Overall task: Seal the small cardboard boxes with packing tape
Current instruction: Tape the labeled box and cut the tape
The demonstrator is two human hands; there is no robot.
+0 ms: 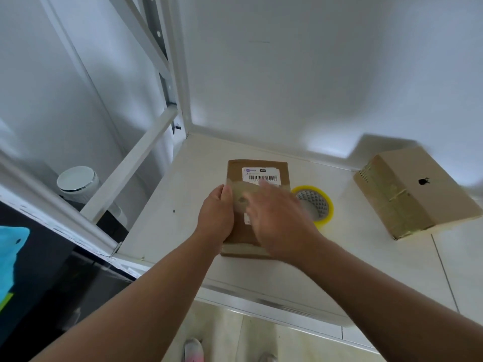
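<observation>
Small cardboard box sits on the tabletop. My left hand grips its left edge; I see my right hand open over its top.

Count: 2 cardboard boxes, i.e. labelled box in the centre and logo box at right. 1 tape roll, yellow. 2 hands: left hand, right hand. 1 barcode label. 1 white round canister lower left. 2 shoes at the bottom edge.
</observation>
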